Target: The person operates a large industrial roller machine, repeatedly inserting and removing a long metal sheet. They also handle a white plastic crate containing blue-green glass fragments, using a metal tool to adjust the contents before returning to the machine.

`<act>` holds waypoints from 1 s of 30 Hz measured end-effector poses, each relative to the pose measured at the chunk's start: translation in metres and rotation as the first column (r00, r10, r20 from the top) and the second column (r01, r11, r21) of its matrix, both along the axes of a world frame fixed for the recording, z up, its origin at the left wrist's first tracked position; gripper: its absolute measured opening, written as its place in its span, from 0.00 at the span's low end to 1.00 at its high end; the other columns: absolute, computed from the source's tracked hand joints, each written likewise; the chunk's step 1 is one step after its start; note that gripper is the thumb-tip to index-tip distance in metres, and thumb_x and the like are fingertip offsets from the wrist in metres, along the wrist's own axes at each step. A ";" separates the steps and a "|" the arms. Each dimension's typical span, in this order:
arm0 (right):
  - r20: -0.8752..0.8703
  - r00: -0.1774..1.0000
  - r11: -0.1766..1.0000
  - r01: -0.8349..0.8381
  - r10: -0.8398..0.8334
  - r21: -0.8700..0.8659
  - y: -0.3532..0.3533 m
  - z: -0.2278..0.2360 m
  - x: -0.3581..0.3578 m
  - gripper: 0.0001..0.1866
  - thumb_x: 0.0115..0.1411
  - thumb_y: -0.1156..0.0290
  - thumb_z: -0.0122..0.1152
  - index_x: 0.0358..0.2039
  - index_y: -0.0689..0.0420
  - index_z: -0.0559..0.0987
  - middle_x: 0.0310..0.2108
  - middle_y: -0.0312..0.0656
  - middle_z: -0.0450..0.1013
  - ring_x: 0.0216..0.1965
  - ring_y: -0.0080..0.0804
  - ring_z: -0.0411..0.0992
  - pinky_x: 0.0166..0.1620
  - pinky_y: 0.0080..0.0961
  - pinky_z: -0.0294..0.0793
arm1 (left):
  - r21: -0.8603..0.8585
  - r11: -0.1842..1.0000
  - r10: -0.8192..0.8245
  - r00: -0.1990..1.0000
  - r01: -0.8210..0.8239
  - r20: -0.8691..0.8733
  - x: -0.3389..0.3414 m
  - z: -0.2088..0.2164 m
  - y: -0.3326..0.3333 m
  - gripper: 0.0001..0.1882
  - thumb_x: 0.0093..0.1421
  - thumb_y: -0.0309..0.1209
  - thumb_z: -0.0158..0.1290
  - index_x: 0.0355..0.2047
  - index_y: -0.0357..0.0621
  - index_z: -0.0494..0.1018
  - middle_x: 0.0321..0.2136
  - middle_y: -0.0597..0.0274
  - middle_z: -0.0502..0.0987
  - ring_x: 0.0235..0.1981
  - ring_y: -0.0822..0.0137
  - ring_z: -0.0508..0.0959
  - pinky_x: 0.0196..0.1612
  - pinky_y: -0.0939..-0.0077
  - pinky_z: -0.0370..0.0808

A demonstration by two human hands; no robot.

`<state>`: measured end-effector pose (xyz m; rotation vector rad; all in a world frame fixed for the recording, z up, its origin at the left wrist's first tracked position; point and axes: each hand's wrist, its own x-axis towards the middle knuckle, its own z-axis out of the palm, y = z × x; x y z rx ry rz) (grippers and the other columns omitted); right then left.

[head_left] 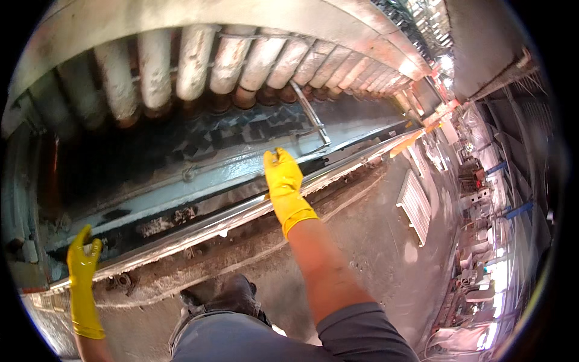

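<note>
My left hand (84, 257), in a yellow rubber glove, is at the near left end of a long trough-like machine. Its fingers are loosely curved, with a gap to the thumb, and nothing shows between them. My right hand (284, 175), gloved the same way, reaches over the front rail (244, 209). Its fingers are bent with a small gap at the tips; I see nothing held. Just beyond it runs a wet, pale blue-grey strip (235, 172) along the machine bed. A metal bar (310, 113) slants down to that strip, right of my right hand.
A row of thick, crusted cylinders (195, 63) hangs over the dark, wet bed (145, 157). A pale curved beam (181, 13) spans above them. On the concrete floor (368, 253) at right lies a ribbed light panel (415, 207). Assorted equipment (479, 241) lines the far right.
</note>
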<state>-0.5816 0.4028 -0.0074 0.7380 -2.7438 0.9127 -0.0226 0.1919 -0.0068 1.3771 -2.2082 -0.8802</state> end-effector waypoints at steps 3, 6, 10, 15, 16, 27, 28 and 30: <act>0.026 0.999 1.000 0.023 -0.023 -0.007 -0.006 0.001 -0.005 0.32 0.60 0.44 0.63 0.53 0.58 0.81 0.43 0.47 0.82 0.43 0.44 0.80 0.50 0.35 0.77 | -0.262 0.930 -0.236 0.965 0.258 0.113 -0.110 0.026 0.042 0.29 0.57 0.38 0.65 0.58 0.43 0.75 0.51 0.48 0.80 0.51 0.48 0.80 0.55 0.61 0.75; 0.036 0.999 0.995 -0.021 0.025 -0.093 -0.002 0.009 0.003 0.30 0.61 0.44 0.60 0.53 0.57 0.81 0.43 0.49 0.82 0.46 0.49 0.79 0.52 0.42 0.77 | -0.238 0.861 -0.450 0.891 0.450 0.058 -0.206 0.041 0.090 0.32 0.56 0.46 0.66 0.57 0.42 0.75 0.51 0.45 0.80 0.52 0.46 0.79 0.58 0.56 0.74; -0.103 0.988 0.967 -0.135 0.115 -0.217 -0.008 0.014 0.014 0.26 0.62 0.48 0.61 0.48 0.58 0.82 0.39 0.47 0.83 0.41 0.48 0.80 0.46 0.40 0.79 | -0.527 0.640 -0.548 0.813 0.559 0.196 -0.317 0.030 0.134 0.32 0.51 0.45 0.67 0.53 0.39 0.75 0.47 0.44 0.80 0.46 0.43 0.80 0.51 0.57 0.77; -0.168 0.873 0.830 -0.487 0.458 -0.273 0.020 0.041 0.020 0.24 0.61 0.54 0.64 0.49 0.60 0.80 0.39 0.51 0.82 0.39 0.53 0.80 0.44 0.42 0.79 | -0.293 0.771 -0.472 0.816 0.565 0.333 -0.399 0.045 0.174 0.30 0.50 0.46 0.68 0.49 0.42 0.77 0.42 0.50 0.82 0.43 0.47 0.81 0.46 0.58 0.78; -0.188 0.817 0.773 -0.577 0.545 -0.263 0.032 0.043 0.019 0.24 0.61 0.54 0.65 0.50 0.60 0.79 0.40 0.50 0.82 0.40 0.53 0.80 0.46 0.41 0.79 | -0.219 0.786 -0.468 0.789 0.577 0.398 -0.405 0.053 0.177 0.30 0.49 0.47 0.68 0.49 0.43 0.78 0.42 0.52 0.82 0.42 0.48 0.81 0.46 0.59 0.78; 0.792 0.506 0.886 -0.455 0.341 -0.091 0.489 -0.105 0.042 0.33 0.68 0.48 0.55 0.61 0.62 0.74 0.59 0.55 0.73 0.63 0.52 0.68 0.64 0.38 0.65 | -0.537 0.687 -0.292 0.863 0.489 0.412 -0.404 0.053 0.188 0.44 0.39 0.45 0.75 0.56 0.42 0.74 0.46 0.48 0.81 0.47 0.48 0.81 0.52 0.59 0.77; 0.774 0.589 0.940 -0.340 0.231 -0.021 0.564 -0.118 0.053 0.32 0.65 0.48 0.59 0.58 0.62 0.77 0.58 0.55 0.74 0.60 0.49 0.71 0.63 0.39 0.68 | -0.537 0.705 -0.293 0.880 0.463 0.373 -0.407 0.059 0.190 0.42 0.41 0.45 0.74 0.56 0.41 0.74 0.48 0.47 0.81 0.49 0.47 0.80 0.54 0.59 0.76; 0.911 0.411 0.971 0.209 0.024 -0.120 0.716 -0.132 0.091 0.34 0.66 0.48 0.61 0.63 0.60 0.73 0.61 0.51 0.72 0.64 0.40 0.69 0.67 0.38 0.65 | -0.506 0.751 -0.292 0.901 0.424 0.322 -0.399 0.052 0.187 0.40 0.45 0.44 0.72 0.57 0.41 0.74 0.51 0.47 0.79 0.52 0.46 0.78 0.58 0.58 0.73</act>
